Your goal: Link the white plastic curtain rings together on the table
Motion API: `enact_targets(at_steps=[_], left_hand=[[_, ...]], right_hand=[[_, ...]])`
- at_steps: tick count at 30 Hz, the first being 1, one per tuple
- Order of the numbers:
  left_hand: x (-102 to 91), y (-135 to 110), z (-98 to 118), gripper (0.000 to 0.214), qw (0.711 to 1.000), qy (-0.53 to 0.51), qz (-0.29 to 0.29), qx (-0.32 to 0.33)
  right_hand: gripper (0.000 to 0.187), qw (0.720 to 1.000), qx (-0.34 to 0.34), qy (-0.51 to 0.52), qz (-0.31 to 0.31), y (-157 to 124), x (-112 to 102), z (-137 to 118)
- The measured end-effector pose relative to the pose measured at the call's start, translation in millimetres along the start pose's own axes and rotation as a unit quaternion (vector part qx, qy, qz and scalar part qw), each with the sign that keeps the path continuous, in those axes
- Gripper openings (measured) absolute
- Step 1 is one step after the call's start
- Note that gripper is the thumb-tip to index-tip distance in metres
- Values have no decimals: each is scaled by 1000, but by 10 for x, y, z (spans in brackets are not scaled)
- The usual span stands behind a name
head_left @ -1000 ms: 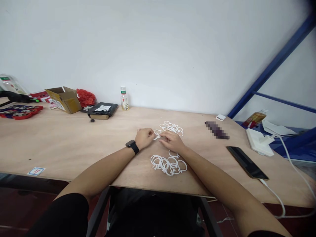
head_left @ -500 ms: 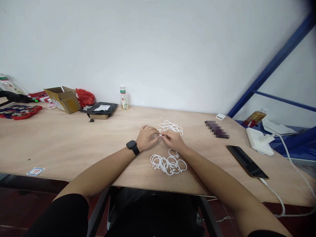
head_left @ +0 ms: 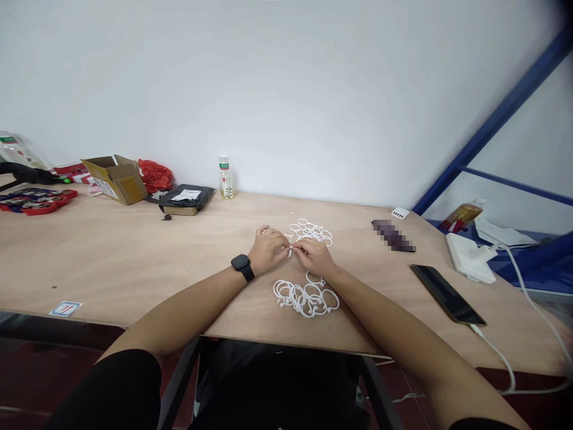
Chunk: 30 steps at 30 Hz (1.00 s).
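Observation:
My left hand point(head_left: 269, 251), with a black watch point(head_left: 240, 263) at its wrist, and my right hand point(head_left: 316, 257) meet fingertip to fingertip just over the table. Both pinch a small white plastic ring point(head_left: 290, 252), mostly hidden by the fingers. Behind my right hand lies a loose group of white plastic rings point(head_left: 313, 230). Closer to me, a second heap of white rings with small clasps point(head_left: 296, 295) rests left of my right forearm.
A phone point(head_left: 447, 294) on a charging cable and a white power strip point(head_left: 468, 258) lie at the right. Toward the back left stand a bottle point(head_left: 226, 179), a black parcel point(head_left: 188, 197) and an open cardboard box point(head_left: 119, 179). The table's front edge point(head_left: 286, 343) runs before me.
My fingertips have shifted slightly on the white ring, and a bit of it now points down below them. Both heaps of rings look the same.

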<state>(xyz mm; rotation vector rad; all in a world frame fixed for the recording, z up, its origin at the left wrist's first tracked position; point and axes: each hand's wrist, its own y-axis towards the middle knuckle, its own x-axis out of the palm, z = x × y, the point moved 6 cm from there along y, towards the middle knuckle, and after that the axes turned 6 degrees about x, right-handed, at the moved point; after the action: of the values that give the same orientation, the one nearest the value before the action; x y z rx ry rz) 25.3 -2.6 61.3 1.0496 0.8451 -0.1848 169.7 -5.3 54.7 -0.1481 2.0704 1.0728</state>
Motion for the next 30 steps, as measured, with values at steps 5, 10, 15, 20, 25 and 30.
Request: enact_targets(at_steps=[5,10,15,20,25,30], left_hand=[[-51,-5,-78,23,999,1,16,-38],[3,10,25,29,990,-102,-83,40],[159,-41,356,46,956,-167,-210,118],[291,-113,517,51,926,-172,-310,129],[284,-79,337,39,950,-120,-275,90],[270,-84,-2,26,974,-55,-219,-11]], right_hand=[[18,996,46,-33,62,31,-105,149],[28,974,181,-83,109,18,-234,497],[24,976,183,-70,92,23,-204,494],[20,983,159,-67,67,40,-126,379],[19,981,173,-56,70,36,-155,413],[18,984,170,-38,48,36,-139,420]])
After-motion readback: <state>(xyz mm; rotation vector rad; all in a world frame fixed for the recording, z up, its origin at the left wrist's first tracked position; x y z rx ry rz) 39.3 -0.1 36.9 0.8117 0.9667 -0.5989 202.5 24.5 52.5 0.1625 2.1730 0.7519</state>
